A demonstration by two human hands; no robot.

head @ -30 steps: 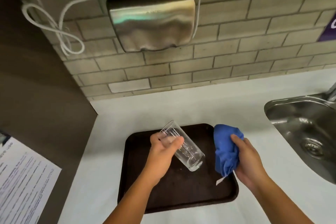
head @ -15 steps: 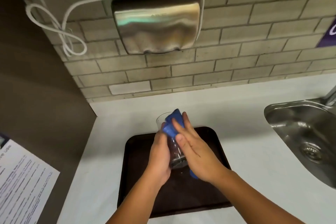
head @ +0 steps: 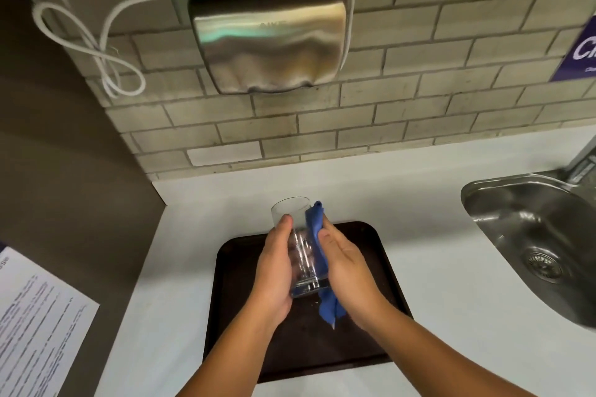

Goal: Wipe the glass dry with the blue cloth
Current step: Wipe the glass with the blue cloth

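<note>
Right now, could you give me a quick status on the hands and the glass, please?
Left hand gripping glass, held above tray. Right hand pressing blue cloth against its side. Nothing in the way.

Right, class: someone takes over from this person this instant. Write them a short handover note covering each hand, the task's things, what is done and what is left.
Left hand: gripping the glass, held above the dark tray, rim pointing away.
Right hand: pressing the blue cloth flat against the glass's right side; a cloth tail hangs below.
Done: glass lifted, cloth on its outer wall.
Left: wipe round the outside, then inside and base. Whether it is dry yet cannot be told.
</note>
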